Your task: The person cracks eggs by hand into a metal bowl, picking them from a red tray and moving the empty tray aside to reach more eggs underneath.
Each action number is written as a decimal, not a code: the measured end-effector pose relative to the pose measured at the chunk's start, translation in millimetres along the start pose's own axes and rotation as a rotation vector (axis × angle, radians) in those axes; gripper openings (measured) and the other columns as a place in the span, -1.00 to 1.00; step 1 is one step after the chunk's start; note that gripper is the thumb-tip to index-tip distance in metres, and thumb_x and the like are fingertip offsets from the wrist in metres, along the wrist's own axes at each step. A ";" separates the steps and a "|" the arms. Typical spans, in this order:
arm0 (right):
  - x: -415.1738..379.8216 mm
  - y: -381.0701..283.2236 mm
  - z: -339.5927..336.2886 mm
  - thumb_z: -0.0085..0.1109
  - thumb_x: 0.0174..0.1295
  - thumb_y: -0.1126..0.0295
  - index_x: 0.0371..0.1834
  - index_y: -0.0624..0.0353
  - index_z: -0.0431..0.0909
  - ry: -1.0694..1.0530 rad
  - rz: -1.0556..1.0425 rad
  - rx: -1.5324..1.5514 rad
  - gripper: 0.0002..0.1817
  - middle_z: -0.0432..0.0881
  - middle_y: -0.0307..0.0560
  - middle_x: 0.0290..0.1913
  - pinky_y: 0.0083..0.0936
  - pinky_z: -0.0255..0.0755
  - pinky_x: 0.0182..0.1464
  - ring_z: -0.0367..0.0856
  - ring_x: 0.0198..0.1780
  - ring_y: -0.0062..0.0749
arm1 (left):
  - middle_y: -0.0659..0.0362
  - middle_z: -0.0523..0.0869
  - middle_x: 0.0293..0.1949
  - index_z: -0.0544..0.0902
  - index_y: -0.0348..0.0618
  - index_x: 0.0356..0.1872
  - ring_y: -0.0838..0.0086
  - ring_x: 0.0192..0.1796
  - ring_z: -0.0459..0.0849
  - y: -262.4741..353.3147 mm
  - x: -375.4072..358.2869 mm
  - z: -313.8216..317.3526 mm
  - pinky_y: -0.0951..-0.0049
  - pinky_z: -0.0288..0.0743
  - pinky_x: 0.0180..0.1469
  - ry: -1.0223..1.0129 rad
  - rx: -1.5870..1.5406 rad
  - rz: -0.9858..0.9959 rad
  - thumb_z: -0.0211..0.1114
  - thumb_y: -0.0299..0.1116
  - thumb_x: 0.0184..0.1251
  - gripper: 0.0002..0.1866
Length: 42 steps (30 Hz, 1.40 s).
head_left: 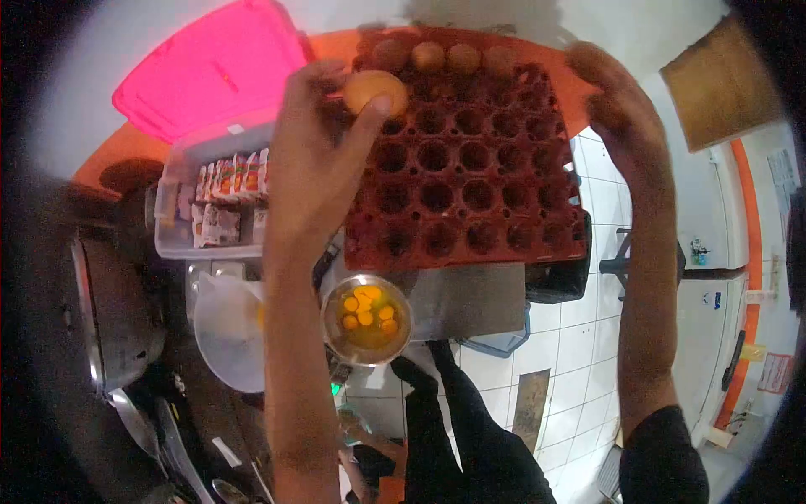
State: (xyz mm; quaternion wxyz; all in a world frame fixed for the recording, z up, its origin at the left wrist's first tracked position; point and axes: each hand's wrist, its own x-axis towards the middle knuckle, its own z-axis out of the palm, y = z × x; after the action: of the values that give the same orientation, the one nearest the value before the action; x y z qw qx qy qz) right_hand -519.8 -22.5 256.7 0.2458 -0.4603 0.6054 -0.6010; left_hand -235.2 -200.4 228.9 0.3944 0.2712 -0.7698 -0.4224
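Note:
My left hand (323,151) holds a light brown egg (369,91) between thumb and fingers, above the left back corner of a dark red egg tray (457,259). Several more eggs (463,58) sit in the tray's back row; its other visible cups hold none. Off the tray's right back corner is my right hand (621,105), fingers apart and partly curled, with nothing visible in it. Nearer to me, a round metal bowl (326,323) contains several cracked eggs, their yolks (365,307) showing.
A clear plastic box (210,252) with small packets and a bright pink lid (214,71) stand at left. A translucent white container (228,336) is beside the bowl. A metal surface (470,298) lies under the tray. Another person's arm (357,475) shows low down.

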 end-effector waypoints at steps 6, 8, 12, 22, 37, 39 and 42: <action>-204.8 1.9 104.5 0.41 0.17 0.14 0.44 0.14 0.25 0.366 0.606 1.054 -0.19 0.51 0.08 0.25 -0.60 0.60 0.03 0.58 0.18 -0.30 | -0.04 0.59 0.20 0.44 -0.36 0.23 0.28 0.21 0.60 6.7 -193.0 -28.3 0.30 0.46 0.30 0.151 -1.078 -0.523 0.31 -0.32 0.37 -0.51; -248.0 24.1 154.5 0.39 0.22 0.12 0.25 0.23 0.45 0.133 0.662 0.545 -0.38 0.59 0.11 0.08 -0.43 0.60 -0.26 0.62 -0.06 -0.22 | 0.00 0.59 0.21 0.40 -0.34 0.30 0.30 0.21 0.59 -8.0 -249.2 -10.7 0.33 0.47 0.26 0.329 -1.166 -0.854 0.19 -0.25 0.45 -0.49; -278.8 84.5 221.1 0.42 0.20 0.19 0.23 0.27 0.46 0.003 0.917 0.445 -0.40 0.64 0.03 0.00 -0.54 0.61 -0.19 0.65 -0.04 -0.32 | 0.07 0.60 0.15 0.37 -0.22 0.36 0.39 0.10 0.58 -64.0 -338.5 12.2 0.45 0.45 0.10 0.364 -1.160 -1.119 -0.05 -0.05 0.56 -0.46; -243.8 95.3 293.2 0.51 0.10 0.35 0.17 0.22 0.52 -0.172 0.137 -0.214 -0.44 0.66 0.13 0.08 -0.32 0.52 0.19 0.64 0.14 -0.20 | 0.04 0.57 0.17 0.37 -0.17 0.33 0.35 0.20 0.54 -88.5 -295.6 -7.7 0.36 0.42 0.16 0.357 -1.290 -0.973 -0.30 0.35 0.51 -0.21; -249.8 126.3 305.7 0.45 0.18 0.23 0.16 0.25 0.51 -0.027 0.286 -0.040 -0.46 0.67 0.02 -0.01 -0.39 0.57 0.05 0.67 0.01 -0.28 | 0.02 0.49 0.28 0.37 -0.26 0.33 0.28 0.32 0.48 -116.6 -299.5 -11.8 0.27 0.32 0.38 0.342 -1.227 -1.008 -0.18 0.08 0.61 -0.39; -252.7 132.3 299.2 0.42 0.22 0.21 0.18 0.23 0.50 0.040 0.321 0.019 -0.46 0.67 -0.01 -0.03 -0.42 0.60 -0.02 0.68 -0.02 -0.31 | 0.03 0.50 0.26 0.39 -0.28 0.30 0.30 0.32 0.47 -117.3 -306.7 -14.6 0.29 0.29 0.40 0.323 -1.141 -1.051 -0.09 -0.09 0.60 -0.50; -245.3 130.5 280.7 0.31 0.31 0.21 0.23 0.23 0.46 0.144 0.906 0.621 -0.50 0.67 -0.02 -0.04 -0.53 0.60 -0.22 0.70 -0.05 -0.34 | 0.06 0.52 0.21 0.37 -0.20 0.35 0.33 0.30 0.49 -123.4 -308.0 -18.5 0.30 0.30 0.39 0.228 -0.971 -0.965 -0.03 -0.20 0.54 -0.53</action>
State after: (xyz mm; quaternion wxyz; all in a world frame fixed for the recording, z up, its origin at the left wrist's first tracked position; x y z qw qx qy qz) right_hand -203.4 26.9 25.4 0.5619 -0.0173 0.5526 -0.6153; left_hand -42.4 -38.4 12.0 0.3175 0.4188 -0.2408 -0.8159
